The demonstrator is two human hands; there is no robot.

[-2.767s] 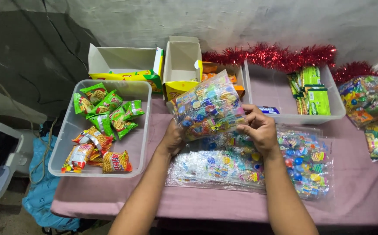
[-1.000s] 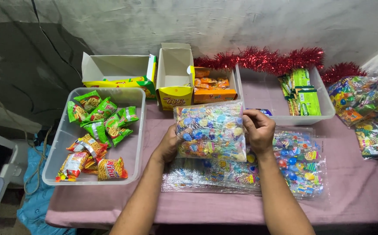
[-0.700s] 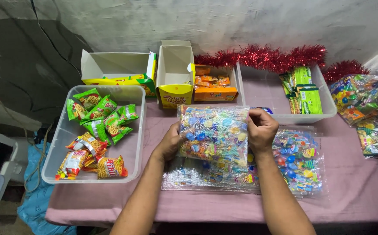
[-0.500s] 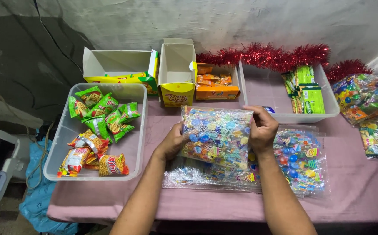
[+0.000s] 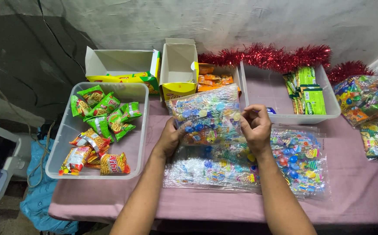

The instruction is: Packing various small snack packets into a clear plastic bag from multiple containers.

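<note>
A clear plastic packet of small colourful toys (image 5: pixel 206 115) is held tilted up between both hands, above a pile of similar packets (image 5: pixel 241 167) lying on the pink tablecloth. My left hand (image 5: pixel 170 137) grips the packet's left edge. At its right edge, my right hand (image 5: pixel 255 126) pinches it with curled fingers.
A clear tub (image 5: pixel 63 152) at the left holds green and orange snack packs (image 5: pixel 104 115). Behind stand open yellow cartons (image 5: pixel 178 65) and an orange-packet box (image 5: pixel 213 78). Another clear tub (image 5: pixel 258 87) holds green packs (image 5: pixel 306 89). Red tinsel (image 5: pixel 267 54) lines the wall; toy bags (image 5: pixel 371 113) lie at the right.
The packet went down flat onto the pile about a second ago, and both hands have now lifted and tilted one up again. The view shifted slightly.
</note>
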